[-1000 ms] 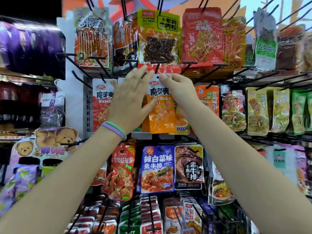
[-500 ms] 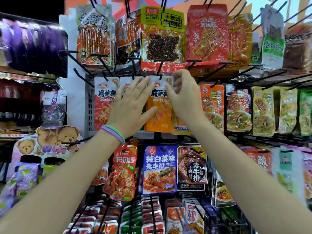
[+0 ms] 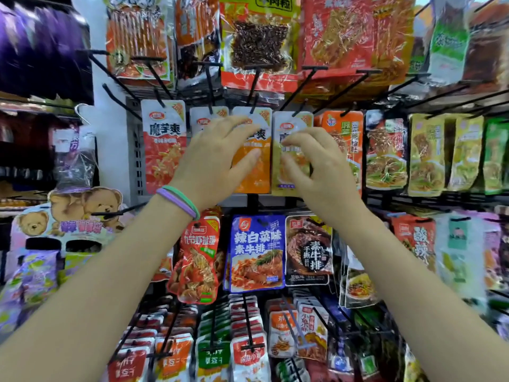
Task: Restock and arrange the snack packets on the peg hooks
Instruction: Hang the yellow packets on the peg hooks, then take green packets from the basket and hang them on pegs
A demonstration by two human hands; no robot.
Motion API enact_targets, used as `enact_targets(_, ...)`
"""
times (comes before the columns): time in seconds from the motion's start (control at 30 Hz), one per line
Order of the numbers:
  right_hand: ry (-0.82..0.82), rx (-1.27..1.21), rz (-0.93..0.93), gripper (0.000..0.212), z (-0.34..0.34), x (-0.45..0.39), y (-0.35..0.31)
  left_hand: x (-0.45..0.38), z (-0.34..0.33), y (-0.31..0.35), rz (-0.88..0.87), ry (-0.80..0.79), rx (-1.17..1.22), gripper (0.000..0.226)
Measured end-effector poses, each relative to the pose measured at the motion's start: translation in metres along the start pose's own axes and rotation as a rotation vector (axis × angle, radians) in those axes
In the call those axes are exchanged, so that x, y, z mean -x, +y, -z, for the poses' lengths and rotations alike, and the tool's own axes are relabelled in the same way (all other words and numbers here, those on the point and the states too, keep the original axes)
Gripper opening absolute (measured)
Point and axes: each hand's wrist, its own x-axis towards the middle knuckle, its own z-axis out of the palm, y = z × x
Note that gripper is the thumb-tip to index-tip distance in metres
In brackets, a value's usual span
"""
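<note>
An orange snack packet (image 3: 254, 172) hangs from a black peg hook (image 3: 254, 86) in the middle row, between a white-topped packet (image 3: 205, 118) and a yellow packet (image 3: 292, 125). My left hand (image 3: 217, 161) is spread in front of the orange packet, thumb by its face, and grips nothing. My right hand (image 3: 319, 166) hovers with loosely curled fingers in front of the yellow packet and holds nothing. A red packet of the same brand (image 3: 164, 150) hangs at the left end of the row.
Long black pegs (image 3: 113, 75) stick out toward me above and left of the row. Larger packets (image 3: 259, 42) hang in the row above, and blue (image 3: 257, 252) and dark (image 3: 308, 249) packets below. A bear-printed display (image 3: 68, 213) stands at the left.
Both hands have let go of the orange packet's top and dropped lower. The packet now hangs from its hook. My right hand has shifted right, in front of the yellow packet.
</note>
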Motion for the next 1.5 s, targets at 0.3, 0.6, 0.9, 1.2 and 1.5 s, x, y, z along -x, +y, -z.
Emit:
enact_targets(0.3, -0.213, 0.195, -0.455, 0.03, 0.145, 0.236, 0.035, 0.094, -0.144, 0.191, -0.194, -0.113, 0.579, 0.036)
enact_targets(0.6, -0.63, 0.455, -1.461, 0.038, 0.3, 0.561, 0.043, 0.317, -0.318, 0.404, -0.277, -0.942, 0.861, 0.057)
enact_targets(0.9, -0.993, 0.323, -1.879, 0.044, 0.304, 0.683, 0.029, 0.425, -0.345, 0.45, -0.325, -1.197, 0.762, 0.08)
enact_targets(1.2, -1.495, 0.38, -1.977, 0.089, 0.269, 0.728, 0.016, 0.434, -0.336, 0.431, -0.338, -1.205, 0.74, 0.078)
enact_targets(1.5, -1.301, 0.224, -2.18, 0.082, 0.269, 0.734, -0.001, 0.437, -0.333, 0.427, -0.329, -1.275, 0.708, 0.078)
